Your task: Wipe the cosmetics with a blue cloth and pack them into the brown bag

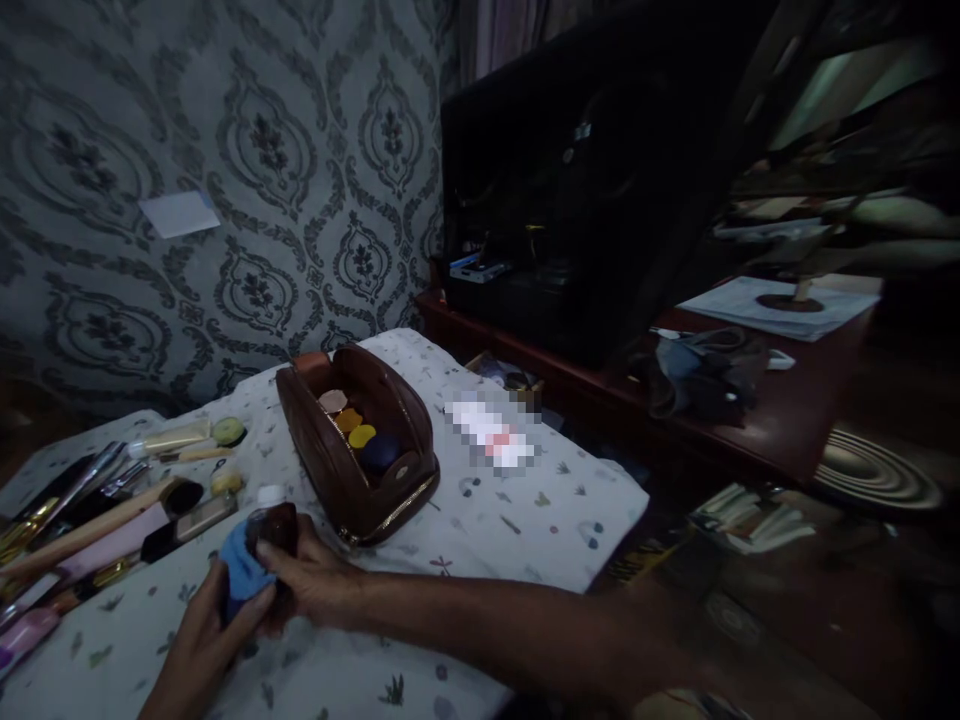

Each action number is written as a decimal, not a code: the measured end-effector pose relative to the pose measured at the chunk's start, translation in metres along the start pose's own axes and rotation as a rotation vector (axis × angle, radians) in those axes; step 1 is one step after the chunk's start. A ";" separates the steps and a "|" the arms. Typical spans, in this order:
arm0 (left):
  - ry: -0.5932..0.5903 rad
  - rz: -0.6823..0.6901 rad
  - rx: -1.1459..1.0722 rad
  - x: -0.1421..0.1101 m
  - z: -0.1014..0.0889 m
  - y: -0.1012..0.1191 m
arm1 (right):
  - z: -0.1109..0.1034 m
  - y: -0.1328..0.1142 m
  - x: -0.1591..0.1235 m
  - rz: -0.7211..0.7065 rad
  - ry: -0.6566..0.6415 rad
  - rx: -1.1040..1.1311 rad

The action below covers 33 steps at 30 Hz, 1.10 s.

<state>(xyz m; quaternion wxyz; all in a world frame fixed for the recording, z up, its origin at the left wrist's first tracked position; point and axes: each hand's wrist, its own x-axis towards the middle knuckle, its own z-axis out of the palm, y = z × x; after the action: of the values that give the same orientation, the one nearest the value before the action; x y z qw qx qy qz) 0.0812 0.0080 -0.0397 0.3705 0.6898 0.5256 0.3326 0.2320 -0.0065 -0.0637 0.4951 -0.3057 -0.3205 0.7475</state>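
My left hand [199, 640] comes in from the bottom left and is closed on a blue cloth [241, 566], pressed against a small dark brown bottle [274, 528]. My right hand [319, 580] reaches across from the right with its fingers wrapped round that bottle. Both hands hover just above a white patterned cloth [525, 520] that covers the surface. Right behind the hands stands an open brown leather pouch [360, 445] with several round coloured items inside.
Makeup brushes, tubes and small compacts [112, 500] lie in a row at the left. A dark wooden cabinet [720, 430] with a black television [570, 170] stands at the right. Books [750, 515] lie on the floor below it. Patterned wallpaper is behind.
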 end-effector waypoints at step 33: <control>0.069 0.713 0.403 0.003 -0.040 0.022 | 0.007 -0.018 -0.010 -0.235 0.114 -0.323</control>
<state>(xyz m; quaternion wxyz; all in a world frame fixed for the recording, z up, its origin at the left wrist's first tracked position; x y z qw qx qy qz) 0.0587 0.0136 -0.0008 0.0718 0.8760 0.3204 0.3534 0.2398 -0.0120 -0.0438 0.5406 -0.3837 -0.4411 0.6050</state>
